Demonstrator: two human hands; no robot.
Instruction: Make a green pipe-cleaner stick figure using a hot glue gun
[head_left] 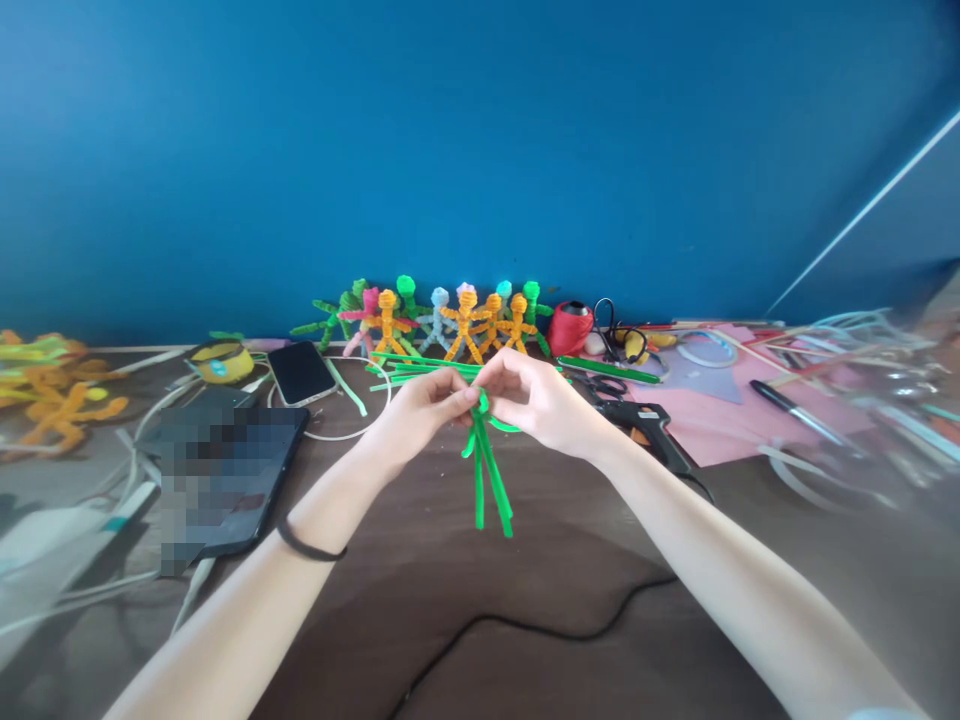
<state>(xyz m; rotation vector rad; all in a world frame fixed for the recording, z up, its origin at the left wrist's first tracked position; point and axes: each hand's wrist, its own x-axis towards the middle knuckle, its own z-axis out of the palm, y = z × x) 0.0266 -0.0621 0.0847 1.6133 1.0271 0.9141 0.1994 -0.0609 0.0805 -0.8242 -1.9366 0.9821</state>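
Green pipe cleaners (491,470), twisted together at the top, hang between my hands with their long ends pointing down. My left hand (435,400) pinches them near the twisted knot. From the other side, my right hand (529,395) also has thumb and fingers closed on the green stems. Just behind my hands lie more loose green pipe cleaners (401,370) on the dark table. Against the blue wall stands a row of small pipe-cleaner figures (466,315) in orange, green, pink and blue. My fingertips partly cover the twisted part.
At left are a tablet (247,480), a phone (301,372), a yellow tape roll (223,362) and orange figures (67,400). At right lie a black glue gun (649,430), pink sheets (720,425) and a marker (795,410). A black cable (525,627) crosses the table in front.
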